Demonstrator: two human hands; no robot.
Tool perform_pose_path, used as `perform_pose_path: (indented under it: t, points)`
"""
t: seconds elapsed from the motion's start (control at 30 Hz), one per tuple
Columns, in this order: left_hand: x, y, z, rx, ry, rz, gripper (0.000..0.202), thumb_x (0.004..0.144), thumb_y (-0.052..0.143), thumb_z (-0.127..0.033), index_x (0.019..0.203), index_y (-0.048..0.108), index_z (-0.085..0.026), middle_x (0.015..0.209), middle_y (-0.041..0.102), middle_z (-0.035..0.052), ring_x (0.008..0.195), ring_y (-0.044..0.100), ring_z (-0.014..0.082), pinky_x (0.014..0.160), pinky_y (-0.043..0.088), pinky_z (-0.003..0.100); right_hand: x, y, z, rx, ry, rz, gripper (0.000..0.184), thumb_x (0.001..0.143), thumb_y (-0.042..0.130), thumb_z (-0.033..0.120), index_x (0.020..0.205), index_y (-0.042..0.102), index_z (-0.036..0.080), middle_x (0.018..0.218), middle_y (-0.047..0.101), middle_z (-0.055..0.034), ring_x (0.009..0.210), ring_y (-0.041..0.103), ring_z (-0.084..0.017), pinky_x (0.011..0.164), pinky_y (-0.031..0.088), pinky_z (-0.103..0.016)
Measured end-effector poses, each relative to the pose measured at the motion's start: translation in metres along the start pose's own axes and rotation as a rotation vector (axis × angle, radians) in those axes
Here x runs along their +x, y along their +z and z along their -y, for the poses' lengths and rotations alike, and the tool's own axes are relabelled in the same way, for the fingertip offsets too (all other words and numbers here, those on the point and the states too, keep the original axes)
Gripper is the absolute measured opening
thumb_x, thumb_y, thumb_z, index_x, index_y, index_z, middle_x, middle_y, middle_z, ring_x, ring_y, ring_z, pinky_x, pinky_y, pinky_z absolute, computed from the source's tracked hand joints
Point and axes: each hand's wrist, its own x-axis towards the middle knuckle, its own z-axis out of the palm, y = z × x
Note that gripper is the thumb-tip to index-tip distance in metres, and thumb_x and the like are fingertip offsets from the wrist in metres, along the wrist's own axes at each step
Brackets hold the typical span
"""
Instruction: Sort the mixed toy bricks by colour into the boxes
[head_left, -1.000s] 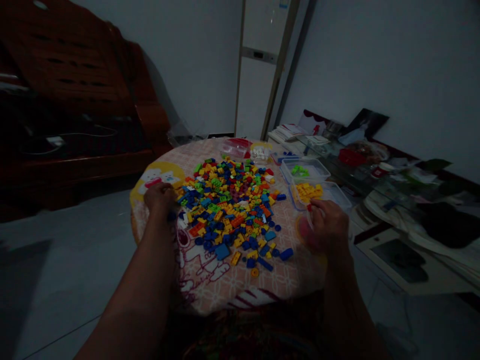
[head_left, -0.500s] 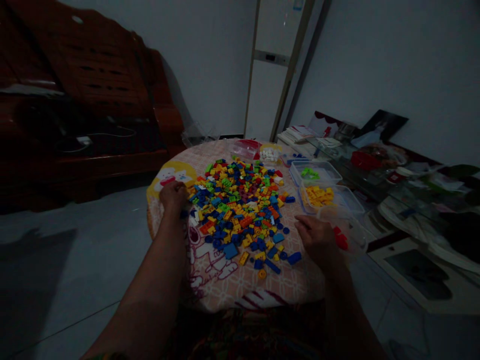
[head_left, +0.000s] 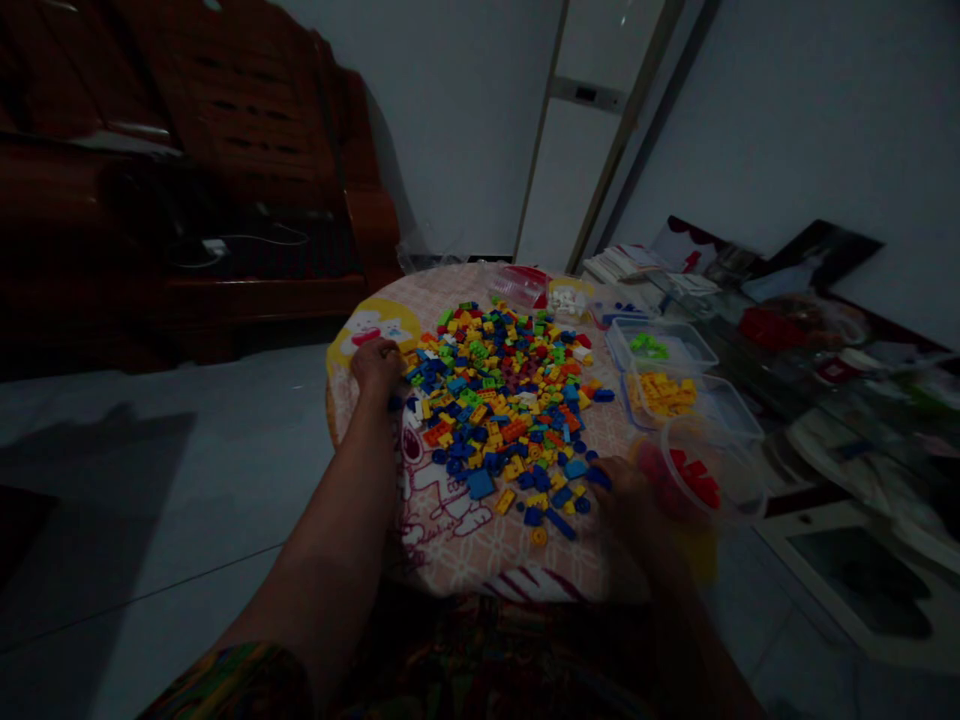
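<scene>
A big heap of mixed toy building bricks (head_left: pixel 499 390) is spread over a round table with a patterned cloth (head_left: pixel 450 540). At the heap's left edge rests my left hand (head_left: pixel 377 367), fingers curled together; whatever they may hold is hidden. On the near right, my right hand (head_left: pixel 626 495) is blurred, its fingertips closed on a blue brick (head_left: pixel 598 477). Just beyond that hand stands a clear round tub with red bricks (head_left: pixel 694 478). Behind it are clear boxes holding yellow bricks (head_left: pixel 664 394) and light green bricks (head_left: pixel 649 347).
White bricks (head_left: pixel 568 300) sit in a container at the table's back. A cluttered glass-topped stand (head_left: pixel 810 370) is close on the right. A wooden bench (head_left: pixel 285 240) stands to the left, and a tall white cabinet-like unit (head_left: pixel 566 150) at the back.
My right hand has come toward the heap's near right side and taken hold of the blue brick. My left hand stays at the heap's left edge. The whole view has shifted.
</scene>
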Motion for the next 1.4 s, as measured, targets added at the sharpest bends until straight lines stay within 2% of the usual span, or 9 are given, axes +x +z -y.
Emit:
perform_pose_path:
  t: [0.1, 0.2, 0.4, 0.5, 0.63, 0.93, 1.07, 1.2, 1.4]
  points:
    - [0.000, 0.000, 0.000, 0.011, 0.023, -0.021, 0.032, 0.075, 0.052, -0.018, 0.097, 0.075, -0.017, 0.111, 0.073, 0.0072, 0.109, 0.064, 0.0259, 0.099, 0.047, 0.033, 0.032, 0.004, 0.010, 0.019, 0.002, -0.128, 0.032, 0.086, 0.053, 0.019, 0.114, 0.066, 0.013, 0.108, 0.070, -0.0168, 0.099, 0.065, -0.029, 0.090, 0.053, -0.045]
    - [-0.002, -0.001, -0.001, 0.014, 0.032, -0.029, 0.031, 0.074, 0.053, -0.018, 0.095, 0.075, -0.017, 0.109, 0.074, 0.0072, 0.109, 0.065, 0.0269, 0.098, 0.048, 0.034, 0.054, 0.000, 0.035, -0.004, -0.049, -0.177, 0.034, 0.092, 0.050, 0.021, 0.123, 0.064, 0.015, 0.115, 0.068, -0.0159, 0.106, 0.061, -0.029, 0.093, 0.050, -0.044]
    - [-0.003, -0.002, -0.001, -0.004, 0.013, -0.024, 0.033, 0.074, 0.053, -0.018, 0.098, 0.075, -0.016, 0.109, 0.074, 0.0070, 0.108, 0.065, 0.0261, 0.098, 0.048, 0.033, 0.087, 0.009, 0.107, 0.034, -0.312, -0.051, 0.033, 0.097, 0.051, 0.023, 0.127, 0.063, 0.019, 0.128, 0.064, -0.0134, 0.119, 0.054, -0.028, 0.103, 0.043, -0.045]
    - [-0.003, -0.001, 0.001, -0.027, 0.017, -0.020, 0.033, 0.075, 0.053, -0.018, 0.099, 0.075, -0.017, 0.108, 0.075, 0.0066, 0.106, 0.066, 0.0256, 0.097, 0.049, 0.034, 0.099, 0.023, 0.125, 0.044, -0.417, 0.029, 0.033, 0.094, 0.057, 0.022, 0.127, 0.063, 0.022, 0.134, 0.061, -0.0130, 0.126, 0.050, -0.029, 0.108, 0.038, -0.049]
    - [-0.002, -0.001, 0.003, -0.020, 0.025, -0.012, 0.035, 0.076, 0.053, -0.019, 0.102, 0.075, -0.015, 0.112, 0.074, 0.0084, 0.108, 0.066, 0.0252, 0.098, 0.048, 0.033, 0.102, 0.032, 0.114, 0.037, -0.386, 0.041, 0.031, 0.094, 0.058, 0.024, 0.124, 0.064, 0.019, 0.135, 0.061, -0.0143, 0.127, 0.050, -0.028, 0.110, 0.037, -0.050]
    - [0.000, 0.001, 0.003, -0.003, 0.008, -0.015, 0.035, 0.076, 0.053, -0.018, 0.101, 0.076, -0.016, 0.113, 0.074, 0.0094, 0.109, 0.065, 0.0268, 0.100, 0.048, 0.035, 0.086, 0.017, 0.049, 0.054, -0.256, -0.101, 0.022, 0.093, 0.054, 0.021, 0.108, 0.069, 0.017, 0.121, 0.066, -0.0136, 0.118, 0.056, -0.026, 0.106, 0.041, -0.045]
    - [0.001, 0.001, 0.002, -0.016, -0.001, -0.022, 0.035, 0.075, 0.053, -0.019, 0.101, 0.076, -0.016, 0.116, 0.072, 0.0098, 0.111, 0.065, 0.0271, 0.101, 0.047, 0.034, 0.090, 0.017, 0.036, 0.062, -0.210, -0.165, 0.025, 0.092, 0.052, 0.019, 0.109, 0.069, 0.017, 0.122, 0.066, -0.0142, 0.120, 0.055, -0.027, 0.106, 0.041, -0.048]
    - [0.000, 0.001, 0.001, -0.015, -0.003, -0.009, 0.037, 0.076, 0.052, -0.019, 0.104, 0.076, -0.014, 0.118, 0.072, 0.0103, 0.112, 0.064, 0.0274, 0.101, 0.047, 0.034, 0.110, 0.016, 0.054, 0.069, -0.228, -0.138, 0.032, 0.093, 0.047, 0.015, 0.117, 0.068, 0.017, 0.126, 0.066, -0.0146, 0.120, 0.057, -0.027, 0.107, 0.042, -0.046]
    - [-0.001, 0.001, 0.003, -0.017, 0.009, -0.019, 0.035, 0.075, 0.052, -0.019, 0.101, 0.076, -0.017, 0.113, 0.074, 0.0072, 0.108, 0.066, 0.0262, 0.098, 0.048, 0.033, 0.144, 0.031, 0.120, 0.087, -0.445, 0.060, 0.040, 0.096, 0.057, 0.026, 0.135, 0.059, 0.020, 0.142, 0.057, -0.0138, 0.132, 0.048, -0.026, 0.112, 0.036, -0.047]
